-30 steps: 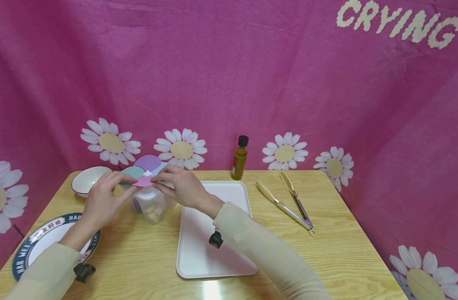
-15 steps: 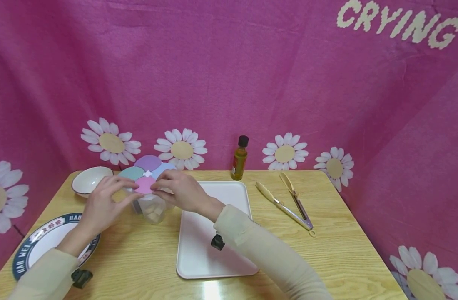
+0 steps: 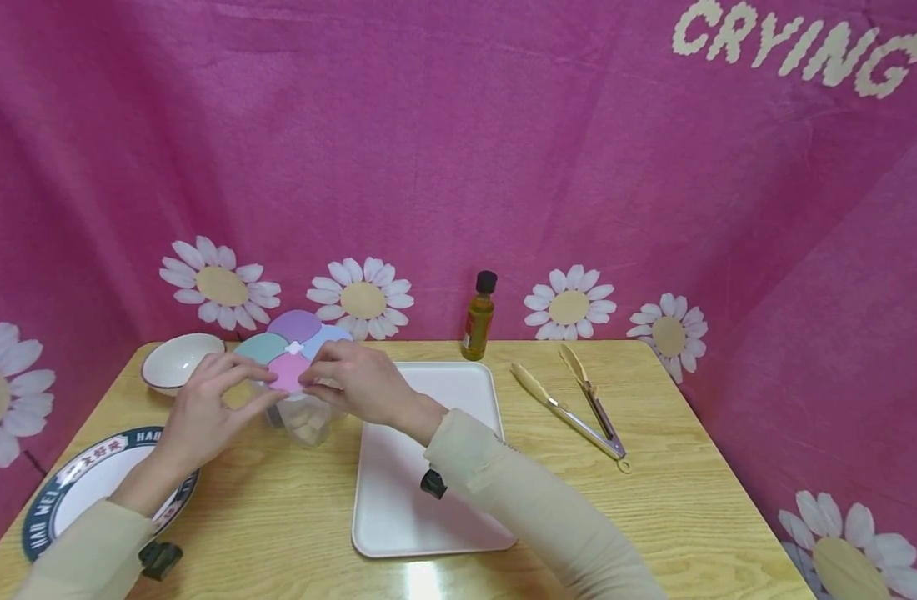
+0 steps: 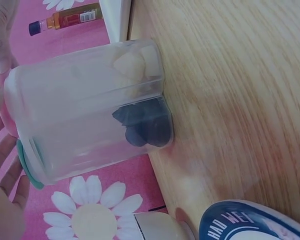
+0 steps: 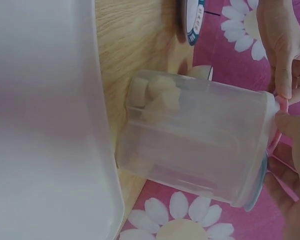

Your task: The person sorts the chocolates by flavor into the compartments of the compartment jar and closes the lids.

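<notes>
A clear, several-compartment storage canister [image 3: 305, 420] stands upright at the table's back left, topped by petal-shaped lids in purple, blue, green and pink. My left hand [image 3: 209, 410] pinches the left edge of the pink lid [image 3: 288, 372]. At its right edge, my right hand [image 3: 367, 385] pinches the same lid, which lies down level with the other petals. Pale chunks [image 5: 162, 96] fill the bottom of one compartment. Dark pieces [image 4: 146, 122] sit in the neighbouring one, seen from the left wrist. Fingers partly cover the lid's edges.
A white tray [image 3: 421, 508] lies under my right forearm. Left are a white bowl [image 3: 177, 362] and a blue-rimmed plate [image 3: 49, 507]. An oil bottle [image 3: 478, 321] stands at the back edge, with metal tongs [image 3: 578, 417] spread open on the right.
The pink lid has come down from a raised tilt to lie flat, both hands following it slightly toward me. Over the last half second little has moved.
</notes>
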### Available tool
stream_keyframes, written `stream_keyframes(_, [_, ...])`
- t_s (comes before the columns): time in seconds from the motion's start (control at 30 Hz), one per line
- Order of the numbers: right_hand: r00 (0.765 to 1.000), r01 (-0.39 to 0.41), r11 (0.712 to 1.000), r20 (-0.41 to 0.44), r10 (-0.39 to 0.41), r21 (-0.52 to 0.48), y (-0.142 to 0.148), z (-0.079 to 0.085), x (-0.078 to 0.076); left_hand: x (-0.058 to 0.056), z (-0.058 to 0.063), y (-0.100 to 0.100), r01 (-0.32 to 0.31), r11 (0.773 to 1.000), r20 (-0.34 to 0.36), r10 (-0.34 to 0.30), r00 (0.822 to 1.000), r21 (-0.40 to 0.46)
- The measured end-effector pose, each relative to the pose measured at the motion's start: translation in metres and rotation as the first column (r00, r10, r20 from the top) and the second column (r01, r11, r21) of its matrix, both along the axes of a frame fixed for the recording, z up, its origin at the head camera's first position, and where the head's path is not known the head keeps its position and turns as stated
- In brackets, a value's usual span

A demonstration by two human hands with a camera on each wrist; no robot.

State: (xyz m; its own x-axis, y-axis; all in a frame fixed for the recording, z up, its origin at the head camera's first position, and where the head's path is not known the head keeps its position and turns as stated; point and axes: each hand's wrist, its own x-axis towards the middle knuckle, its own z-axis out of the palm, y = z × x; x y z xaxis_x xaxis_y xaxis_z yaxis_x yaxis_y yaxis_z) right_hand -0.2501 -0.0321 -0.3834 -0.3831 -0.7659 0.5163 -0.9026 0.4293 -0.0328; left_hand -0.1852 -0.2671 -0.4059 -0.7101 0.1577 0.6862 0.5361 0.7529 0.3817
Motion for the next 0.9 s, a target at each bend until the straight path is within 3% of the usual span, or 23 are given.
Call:
stream_keyframes(0.23, [1.0, 0.024, 1.0, 0.018, -0.024, 0.009, -0.001, -0.001, 0.002, 0.002, 0.0, 0.0, -0.014, 1.0, 0.046, 0.013, 0.999, 0.002])
stream_keyframes(0.6, [1.0, 0.012, 1.0, -0.021, -0.012, -0.008, 0.002, -0.004, 0.002, 0.003, -0.001, 0.001, -0.004, 0.999, 0.006, 0.004, 1.0, -0.054])
stream_keyframes(0.9, [0.995, 0.069, 0.995, 0.072, -0.074, 0.072, 0.018, 0.008, 0.011, 0.002, 0.011, 0.006, 0.028, 0.991, 0.02, -0.026, 0.999, -0.128])
